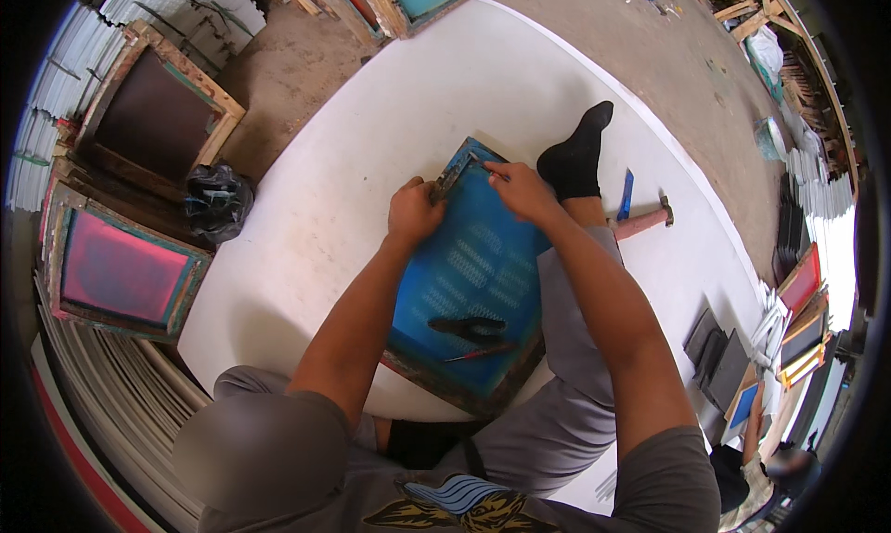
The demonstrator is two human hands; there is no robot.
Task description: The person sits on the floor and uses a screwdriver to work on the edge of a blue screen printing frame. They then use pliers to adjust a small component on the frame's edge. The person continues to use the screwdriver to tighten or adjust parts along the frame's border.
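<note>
A screen-printing frame (436, 384) with a blue mesh (432, 287) lies between my legs, pale patterned patches across its middle. At its far end my left hand (416, 210) is closed on the left edge. My right hand (522, 191) pinches a thin tool with a reddish handle (499, 172), its tip against the far edge; its exact kind is too small to tell. Dark pliers (467, 329) rest on the near part of the mesh. Close to them lies a slim tool with a red part (481, 352).
Right of my black-socked foot (577, 152) lie a blue cutter knife (626, 194) and a hammer (645, 222). A black plastic bag (218, 201) and more frames (125, 264) stand at the left. Dark panels (719, 357) lie at the right, near another person (752, 477).
</note>
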